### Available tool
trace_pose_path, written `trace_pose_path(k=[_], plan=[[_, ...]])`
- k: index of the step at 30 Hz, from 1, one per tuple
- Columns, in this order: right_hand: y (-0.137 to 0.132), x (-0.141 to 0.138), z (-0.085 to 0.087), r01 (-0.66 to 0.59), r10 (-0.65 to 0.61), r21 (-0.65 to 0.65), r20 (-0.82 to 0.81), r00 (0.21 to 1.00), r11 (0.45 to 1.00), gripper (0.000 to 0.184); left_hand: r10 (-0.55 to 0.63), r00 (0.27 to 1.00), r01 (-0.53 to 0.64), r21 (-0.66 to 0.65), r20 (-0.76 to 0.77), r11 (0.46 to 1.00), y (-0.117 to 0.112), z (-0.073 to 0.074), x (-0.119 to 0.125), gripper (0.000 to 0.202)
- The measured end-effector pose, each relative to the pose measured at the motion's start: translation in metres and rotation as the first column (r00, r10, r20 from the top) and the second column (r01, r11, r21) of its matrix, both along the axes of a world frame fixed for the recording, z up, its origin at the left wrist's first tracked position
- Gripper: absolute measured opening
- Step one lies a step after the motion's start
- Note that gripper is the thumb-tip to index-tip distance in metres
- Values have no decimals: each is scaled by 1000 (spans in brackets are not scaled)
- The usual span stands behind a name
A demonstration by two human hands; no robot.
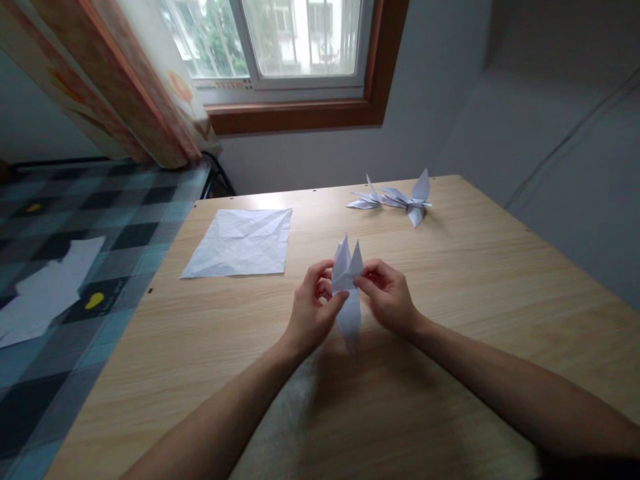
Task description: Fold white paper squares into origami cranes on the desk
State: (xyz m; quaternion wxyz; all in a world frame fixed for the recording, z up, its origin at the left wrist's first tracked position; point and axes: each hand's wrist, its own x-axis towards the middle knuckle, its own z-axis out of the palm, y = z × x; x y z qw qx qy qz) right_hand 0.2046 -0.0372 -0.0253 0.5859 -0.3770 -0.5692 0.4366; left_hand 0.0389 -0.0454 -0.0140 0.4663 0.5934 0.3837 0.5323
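Both hands hold a partly folded white paper figure (pixel 348 287) above the middle of a light wooden table (pixel 450 280). My left hand (pixel 313 310) pinches its left side, and my right hand (pixel 387 297) pinches its right side. Two pointed flaps stick up between the fingers, and a long point hangs down below the hands.
A creased square sheet of white paper (pixel 240 241) lies flat at the table's far left. Finished folded paper figures (pixel 395 198) rest at the far edge near the wall. A bed with a checked cover (pixel 70 267) and loose paper (pixel 45 287) stands left of the table.
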Motion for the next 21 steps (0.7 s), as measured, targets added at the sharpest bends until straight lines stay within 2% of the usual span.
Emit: trace_pose_path(k=[4,9,11,14,18,21], plan=[[-4,-1,3,-13,11,25,54,998,1000,4,97,995,-95,96,-20,991,-1,1,1,66],[-5,-2,5,-27,26,7,47,999,1000,5,202,975,-173,249,-96,953,-1,3,-3,42],[-5,-2,5,-44,44,-3,25,999,999,5,222,969,-182,301,-105,936,-1,4,-4,39],[-4,-3,5,-84,85,-9,42,996,996,5,168,981,-129,314,-99,941,-1,4,-6,38],[-5,-3,6,-118,119,-9,36,992,993,5,50,998,-42,214,-32,976,0,1,-5,32],[-6,-3,6,-158,158,-21,22,987,987,5,25,997,-36,164,66,986,0,-2,-5,39]])
